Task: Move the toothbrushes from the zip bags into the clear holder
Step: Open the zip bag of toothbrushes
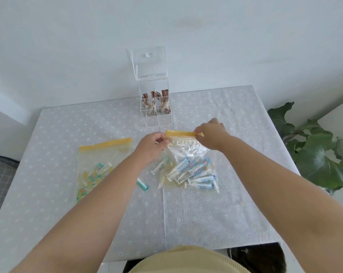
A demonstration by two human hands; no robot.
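A clear zip bag (188, 152) with a yellow zip strip lies at mid-table, holding several blue-and-white wrapped toothbrushes (194, 172). My left hand (154, 143) pinches the strip's left end and my right hand (212, 134) pinches its right end, lifting the top edge. A second zip bag (103, 164), with green-and-yellow wrapped toothbrushes, lies flat to the left. Two wrapped toothbrushes (143, 184) lie loose on the cloth between the bags. The clear holder (155, 107) stands at the table's far edge with its lid up, brown items in its rear compartments.
The table (68, 134) has a grey cloth with white flowers. A green leafy plant (316, 152) stands beyond the right edge. A white wall rises right behind the holder. A grey checked surface lies off the left edge.
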